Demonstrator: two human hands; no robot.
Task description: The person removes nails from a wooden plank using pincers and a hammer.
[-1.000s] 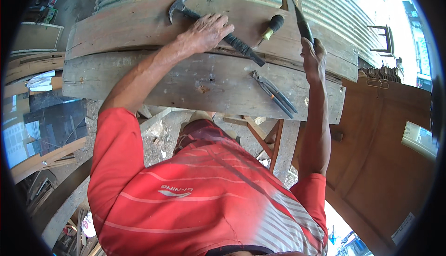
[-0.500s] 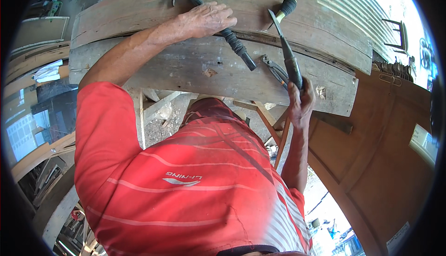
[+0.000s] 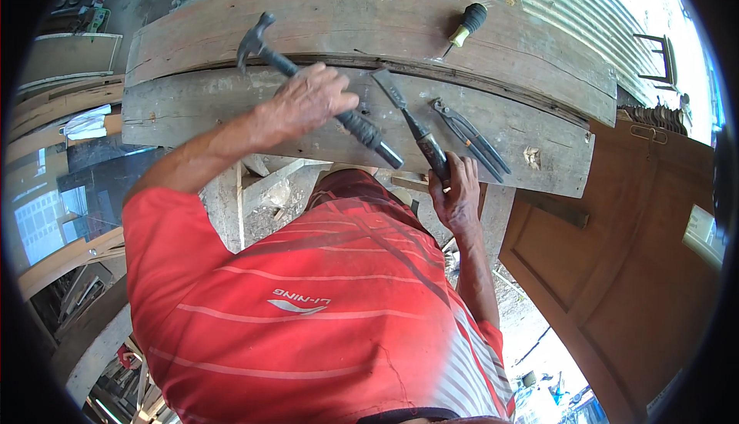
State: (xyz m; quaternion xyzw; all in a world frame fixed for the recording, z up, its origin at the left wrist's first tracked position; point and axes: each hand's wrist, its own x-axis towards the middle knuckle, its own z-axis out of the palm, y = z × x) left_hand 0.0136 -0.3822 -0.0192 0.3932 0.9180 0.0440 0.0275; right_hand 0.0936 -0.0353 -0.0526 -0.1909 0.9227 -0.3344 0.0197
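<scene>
My left hand [image 3: 314,101] is closed around the middle of a claw hammer [image 3: 360,131], its head pointing to the far left and its wrapped grip to the near right. In my right hand [image 3: 457,195] is a chisel [image 3: 416,128], held by the end of its dark handle. Its flat blade slants to the far left above the near plank, and I cannot tell whether it touches. A pair of pincers [image 3: 469,138] lies on that plank, just right of the chisel. Farther back, a screwdriver [image 3: 468,25] with a black-wrapped handle rests on the far plank.
Two long wooden planks [image 3: 208,108] lie side by side as the work surface, with a dark gap between them. A brown wooden door panel [image 3: 616,255] stands at the right. Corrugated sheeting [image 3: 570,8] runs behind. A glass-paned frame [image 3: 69,193] is at the left.
My left hand has drawn the hammer leftward and nearer to me. The chisel in my right hand has swung left and lower, so the pincers now show fully.
</scene>
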